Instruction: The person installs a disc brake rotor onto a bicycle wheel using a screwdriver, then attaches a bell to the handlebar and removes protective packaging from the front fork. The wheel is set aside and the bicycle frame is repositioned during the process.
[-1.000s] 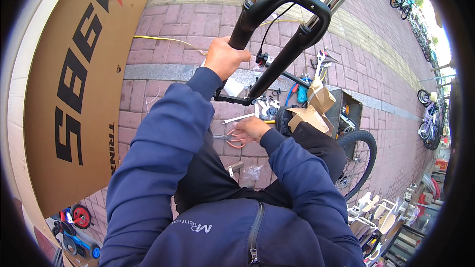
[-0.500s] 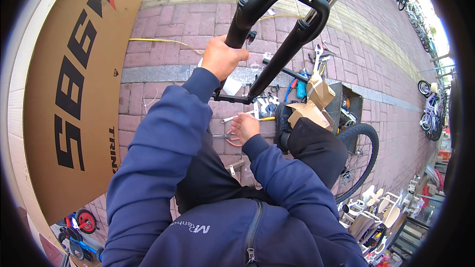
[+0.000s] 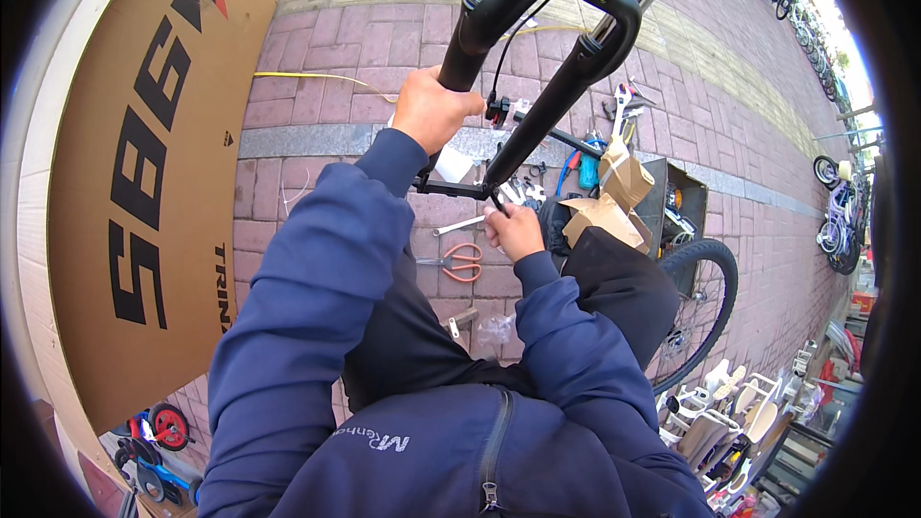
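A black bicycle suspension fork (image 3: 542,120) slants across the upper middle, its lower end toward me. My left hand (image 3: 434,110) is wrapped round the fork's left leg. Joining the two leg ends is a thin black bar (image 3: 453,189). My right hand (image 3: 515,230) is closed just below the right leg's end, fingertips pinched on a small dark piece that I cannot make out. Beside the right leg, a small black brake caliper (image 3: 497,110) hangs on a cable. Below the fork lie a silver wrench (image 3: 459,225) and orange-handled scissors (image 3: 460,264) on the paving.
A large cardboard box (image 3: 144,163) stands along the left. At right are torn cardboard pieces (image 3: 609,221), a dark toolbox (image 3: 686,182) and a bicycle wheel (image 3: 726,312). An adjustable wrench (image 3: 619,110) and other tools lie near the toolbox. White child seats (image 3: 739,412) stand lower right.
My right hand has moved up and right to the fork's lower end, and its fingers have closed. The caliper and its cable have swung into clearer view. My left hand keeps its grip.
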`<state>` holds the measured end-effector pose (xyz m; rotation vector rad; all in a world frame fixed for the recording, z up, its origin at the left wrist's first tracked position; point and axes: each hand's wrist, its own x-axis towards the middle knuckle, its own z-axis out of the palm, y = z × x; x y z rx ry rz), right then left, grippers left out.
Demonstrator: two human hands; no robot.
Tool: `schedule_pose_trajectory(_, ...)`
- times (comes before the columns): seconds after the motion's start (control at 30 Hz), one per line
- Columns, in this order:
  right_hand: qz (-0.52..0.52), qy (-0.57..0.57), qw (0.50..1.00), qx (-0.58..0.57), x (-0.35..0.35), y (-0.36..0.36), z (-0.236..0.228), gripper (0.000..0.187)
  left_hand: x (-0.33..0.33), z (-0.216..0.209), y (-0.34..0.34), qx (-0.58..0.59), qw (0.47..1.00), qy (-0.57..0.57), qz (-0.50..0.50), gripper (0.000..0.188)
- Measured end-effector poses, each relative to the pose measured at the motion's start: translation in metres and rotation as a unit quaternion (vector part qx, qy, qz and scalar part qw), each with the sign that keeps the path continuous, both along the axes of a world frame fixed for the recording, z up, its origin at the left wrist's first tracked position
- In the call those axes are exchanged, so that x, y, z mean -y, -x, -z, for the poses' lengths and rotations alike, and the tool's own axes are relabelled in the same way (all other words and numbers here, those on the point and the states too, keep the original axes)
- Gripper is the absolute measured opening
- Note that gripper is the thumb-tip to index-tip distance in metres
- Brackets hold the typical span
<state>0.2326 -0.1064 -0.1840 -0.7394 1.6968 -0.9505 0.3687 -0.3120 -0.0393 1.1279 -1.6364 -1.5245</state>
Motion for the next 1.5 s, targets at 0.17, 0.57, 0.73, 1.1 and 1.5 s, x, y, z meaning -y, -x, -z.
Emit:
schedule_pose_trajectory(0.17, 0.128, 0.023, 0.991, -0.04, 0.035, 0.03, -0.008, 0.021, 0.0, -0.001, 0.0, 0.006, 1.0, 0.006, 0.0, 0.023)
schedule_pose_trajectory(0.57, 0.03, -0.064, 0.947, 0.314, 0.002, 0.024, -0.01, 0.015, 0.0, -0.005, 0.003, 0.002, 1.0, -0.001, 0.005, 0.023)
schedule_pose_trajectory(0.73, 0.03, -0.034, 0.999, -0.011, 0.029, 0.048, -0.042, 0.033, 0.0, -0.009, 0.002, -0.003, 1.0, -0.005, -0.004, 0.022)
schedule_pose_trajectory(1.1, 0.01, 0.184, 0.981, -0.065, 0.092, 0.025, -0.106, 0.034, 0.014, -0.05, 0.005, -0.085, 0.995, 0.029, -0.048, 0.014)
schedule_pose_trajectory(1.5, -0.041, 0.172, 0.981, -0.081, 0.056, -0.003, -0.214, 0.031, -0.018, -0.161, -0.028, -0.062, 0.996, 0.063, -0.014, 0.012)
